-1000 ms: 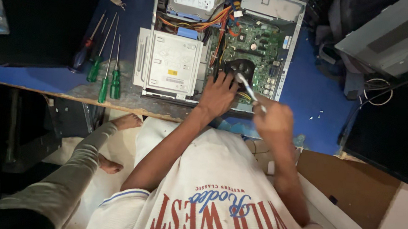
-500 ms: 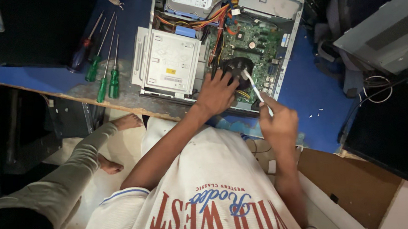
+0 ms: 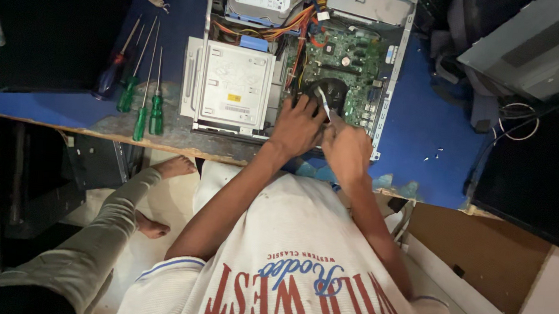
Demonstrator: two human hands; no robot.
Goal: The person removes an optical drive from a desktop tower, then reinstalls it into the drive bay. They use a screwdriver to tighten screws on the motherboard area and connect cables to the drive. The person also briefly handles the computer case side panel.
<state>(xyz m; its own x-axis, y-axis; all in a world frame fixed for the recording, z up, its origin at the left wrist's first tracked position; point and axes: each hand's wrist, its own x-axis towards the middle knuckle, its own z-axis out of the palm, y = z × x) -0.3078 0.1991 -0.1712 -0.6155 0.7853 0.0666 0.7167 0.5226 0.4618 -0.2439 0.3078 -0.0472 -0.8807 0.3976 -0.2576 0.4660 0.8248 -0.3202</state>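
Four screwdrivers (image 3: 142, 86) are lying left of the fingers. Left hand (image 3: 297, 128) is resting spread on one black fan (image 3: 328, 91); right hand (image 3: 346, 152) is seemingly pinching a thin tool (image 3: 323, 104).

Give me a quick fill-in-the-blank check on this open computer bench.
1. The right hand holds a thin metal ____ over the round black fan.
2. The left hand rests on the ____ fan.
3. The screwdrivers left of the computer case lie on the ____ table.
Missing words: tool; black; blue
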